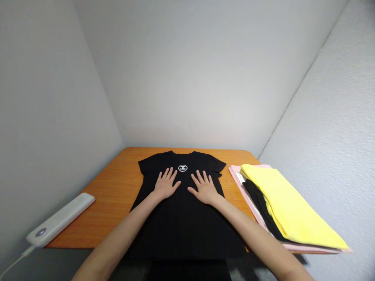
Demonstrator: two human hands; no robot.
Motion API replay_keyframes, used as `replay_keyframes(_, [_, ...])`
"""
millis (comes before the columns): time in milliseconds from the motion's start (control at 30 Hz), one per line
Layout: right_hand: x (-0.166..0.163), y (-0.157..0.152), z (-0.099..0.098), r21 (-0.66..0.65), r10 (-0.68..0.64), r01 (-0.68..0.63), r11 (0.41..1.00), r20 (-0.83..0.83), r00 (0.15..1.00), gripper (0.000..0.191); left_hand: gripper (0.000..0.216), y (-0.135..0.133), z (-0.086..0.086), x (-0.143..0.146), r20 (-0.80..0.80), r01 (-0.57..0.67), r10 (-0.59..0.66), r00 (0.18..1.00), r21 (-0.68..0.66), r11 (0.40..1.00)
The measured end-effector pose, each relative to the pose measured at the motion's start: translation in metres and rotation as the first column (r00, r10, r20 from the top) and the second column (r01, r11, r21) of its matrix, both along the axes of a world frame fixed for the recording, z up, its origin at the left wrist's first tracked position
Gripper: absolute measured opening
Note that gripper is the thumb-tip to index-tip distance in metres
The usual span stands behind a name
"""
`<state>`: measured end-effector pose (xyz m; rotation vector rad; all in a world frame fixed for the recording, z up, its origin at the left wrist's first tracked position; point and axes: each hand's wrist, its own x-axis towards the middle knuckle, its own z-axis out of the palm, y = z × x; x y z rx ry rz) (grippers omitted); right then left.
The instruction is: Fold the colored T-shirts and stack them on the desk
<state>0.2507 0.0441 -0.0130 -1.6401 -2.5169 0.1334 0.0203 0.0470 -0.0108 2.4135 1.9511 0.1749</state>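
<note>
At the near side, the lower part of the shirt (187, 230) reaches the front edge of the worktop (108, 187), but where its hem ends I cannot tell, because black meets dark there. To the left, near this edge, lies a white device (63, 218) with a cable (13, 266). To the right is a pile, with folded yellow cloth (290, 203) on top, and black cloth (259, 201) and pink cloth (234, 171) under it. Further in, the left hand (166, 183) and the right hand (204, 188) rest palm down on the shirt, apart from each other; the fingers of both are straight and spread, gripping nothing. Just beyond them is a white logo (183, 168). The shirt lies in the middle, its neck away from the person. I judge that the spreading is almost done: the front looks smooth and the body shows no fold; what is left seems small, only the slightly uneven right-hand sleeve (216, 166). Behind stands the wall (181, 78).
</note>
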Motion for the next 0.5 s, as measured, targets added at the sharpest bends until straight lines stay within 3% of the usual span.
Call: replay_keyframes(500, [0.0022,-0.0029,-0.0041,0.048,-0.013,0.014,0.999,-0.027,1.000,0.076,0.072,0.0019,-0.0055,-0.0021,-0.018,0.012,-0.011,1.000,0.055,0.998])
